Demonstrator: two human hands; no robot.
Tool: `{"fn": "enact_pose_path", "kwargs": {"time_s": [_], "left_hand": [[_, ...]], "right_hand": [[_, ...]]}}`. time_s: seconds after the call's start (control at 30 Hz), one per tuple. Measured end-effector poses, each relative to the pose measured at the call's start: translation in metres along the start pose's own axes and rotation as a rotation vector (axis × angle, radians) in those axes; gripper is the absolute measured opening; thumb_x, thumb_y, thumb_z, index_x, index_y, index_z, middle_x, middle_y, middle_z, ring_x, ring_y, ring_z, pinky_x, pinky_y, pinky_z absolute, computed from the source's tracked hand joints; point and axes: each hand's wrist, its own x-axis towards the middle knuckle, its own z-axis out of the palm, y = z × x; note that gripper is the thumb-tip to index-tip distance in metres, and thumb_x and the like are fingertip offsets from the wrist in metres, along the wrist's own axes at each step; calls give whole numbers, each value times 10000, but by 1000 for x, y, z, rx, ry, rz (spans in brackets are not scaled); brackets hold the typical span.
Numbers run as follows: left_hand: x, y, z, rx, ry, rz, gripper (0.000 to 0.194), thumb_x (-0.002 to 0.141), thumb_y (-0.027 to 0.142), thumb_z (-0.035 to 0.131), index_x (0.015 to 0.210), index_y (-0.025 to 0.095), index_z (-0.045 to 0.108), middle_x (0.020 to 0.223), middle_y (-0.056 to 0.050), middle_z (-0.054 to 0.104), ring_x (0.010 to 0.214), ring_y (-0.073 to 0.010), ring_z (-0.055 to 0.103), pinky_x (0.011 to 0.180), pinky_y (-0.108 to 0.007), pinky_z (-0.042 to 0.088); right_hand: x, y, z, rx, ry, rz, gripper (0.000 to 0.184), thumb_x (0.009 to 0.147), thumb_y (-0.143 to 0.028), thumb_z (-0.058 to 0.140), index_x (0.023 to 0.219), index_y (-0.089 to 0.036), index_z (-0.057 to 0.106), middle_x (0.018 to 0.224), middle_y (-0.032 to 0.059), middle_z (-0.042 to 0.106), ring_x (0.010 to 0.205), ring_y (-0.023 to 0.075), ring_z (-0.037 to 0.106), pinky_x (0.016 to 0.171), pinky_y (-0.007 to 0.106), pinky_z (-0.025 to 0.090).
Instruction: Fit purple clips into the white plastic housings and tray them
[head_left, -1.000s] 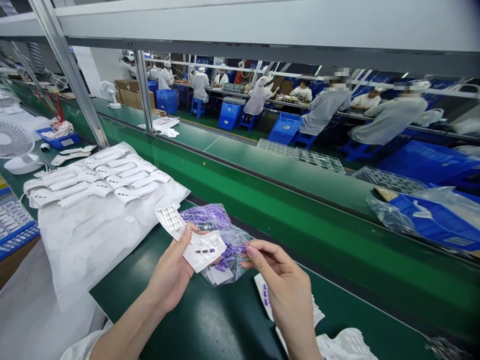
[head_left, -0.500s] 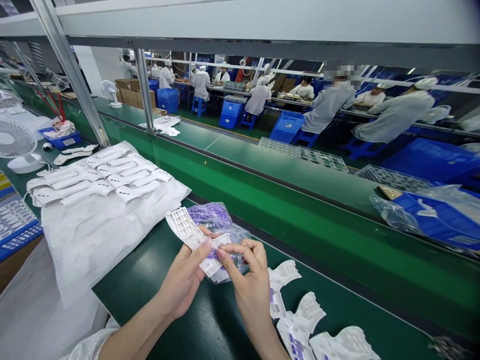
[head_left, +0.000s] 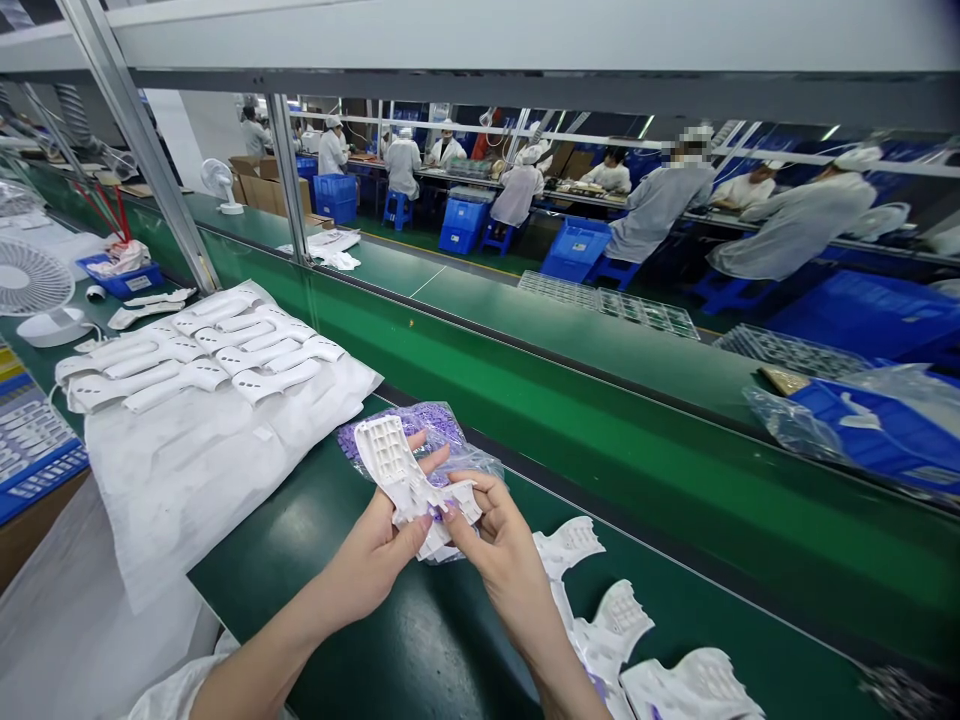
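Between my two hands is a white plastic shell half [head_left: 390,455], its ribbed inner side facing up. My left hand [head_left: 382,560] grips it from the left, thumb on its lower part and fingers behind. My right hand [head_left: 499,535] pinches its right arm, with the thumb pressed beside a small purple piece in the shell. Behind it lies a clear plastic bag of small purple parts [head_left: 435,420], partly covered by the shell and my fingers. Several similar white shells [head_left: 619,620], some with purple pieces, lie right of my right forearm.
White handle-shaped shells [head_left: 274,355] lie in rows on a white sheet [head_left: 217,470] at left. A white fan [head_left: 34,285] and a blue basket [head_left: 45,450] stand farther left. Beyond the green belt [head_left: 525,390], people in white coats sit among blue bins [head_left: 577,245].
The white shell has turned more upright and shifted slightly right. My left thumb has moved down it, and my right fingers now wrap its right arm.
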Motion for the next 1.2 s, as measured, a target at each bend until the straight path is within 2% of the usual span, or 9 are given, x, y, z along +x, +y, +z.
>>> {"fn": "enact_pose_path", "kwargs": {"time_s": [0.13, 0.23, 0.37, 0.5, 0.6, 0.8, 0.93, 1.07, 1.2], "left_hand": [[1, 1, -3, -22, -9, -16, 709, 902, 239, 495, 1454, 351, 66, 1511, -41, 224, 1350, -236, 281, 1094, -364, 285], [2, 1, -5, -90, -1, -52, 782, 887, 212, 519, 1450, 365, -2, 1497, -57, 260, 1307, -249, 355, 1031, -375, 375], [1, 3, -4, -85, 13, -83, 794, 886, 237, 519, 1444, 385, -26, 1504, -58, 236, 1220, -279, 438, 890, -379, 484], [0, 4, -1, -18, -1, -87, 754, 916, 264, 463, 1440, 382, -66, 1509, -44, 213, 1164, -239, 467, 921, -360, 468], [-1, 3, 0, -15, 4, -87, 754, 917, 267, 456, 1443, 364, -75, 1494, -69, 240, 1075, -227, 527, 874, -366, 501], [1, 0, -2, -37, 44, -118, 779, 888, 284, 503, 1453, 302, -32, 1412, -139, 374, 804, -183, 634, 838, -414, 519], [2, 0, -2, -48, 66, -153, 823, 862, 307, 535, 1451, 247, -36, 1284, -174, 499, 736, -203, 649, 745, -417, 542], [3, 1, -1, -36, 109, -197, 803, 856, 278, 532, 1448, 222, -8, 1069, -127, 623, 730, -218, 654, 723, -411, 541], [4, 0, -2, -25, 109, -224, 782, 847, 289, 533, 1440, 174, 37, 896, -90, 654, 732, -235, 651, 730, -424, 537]], "right_hand": [[0, 5, 2, 7, 36, 22, 337, 824, -424, 593, 1056, -224, 450, 962, 53, 567, 795, 184, 555, 652, 297, 488], [-1, 3, 1, 63, -1, 69, 366, 826, -460, 580, 1076, -233, 443, 945, 44, 559, 755, 174, 551, 618, 285, 490], [-2, 0, -1, 96, -25, 58, 345, 830, -451, 582, 1049, -217, 454, 847, 16, 572, 707, 152, 530, 618, 263, 459], [-2, 3, 1, 134, 11, 55, 339, 826, -444, 590, 1034, -218, 449, 827, 12, 565, 661, 143, 508, 578, 257, 446], [-2, 3, 1, 134, 25, 47, 350, 819, -464, 590, 1023, -216, 451, 781, 6, 563, 609, 138, 493, 541, 254, 413], [-5, -12, -3, 123, -70, 123, 328, 809, -407, 594, 1048, -214, 476, 799, 2, 584, 653, 140, 509, 625, 265, 413], [-5, -13, -4, 181, -50, 164, 319, 782, -338, 633, 1043, -204, 508, 835, -1, 609, 675, 123, 510, 634, 238, 400], [-3, -11, -5, 203, -60, 206, 352, 770, -325, 652, 1069, -185, 530, 864, 21, 623, 758, 150, 540, 677, 249, 405], [-2, -11, -3, 249, -81, 243, 373, 749, -313, 676, 1067, -182, 530, 932, 30, 624, 822, 156, 544, 709, 249, 411]]}}
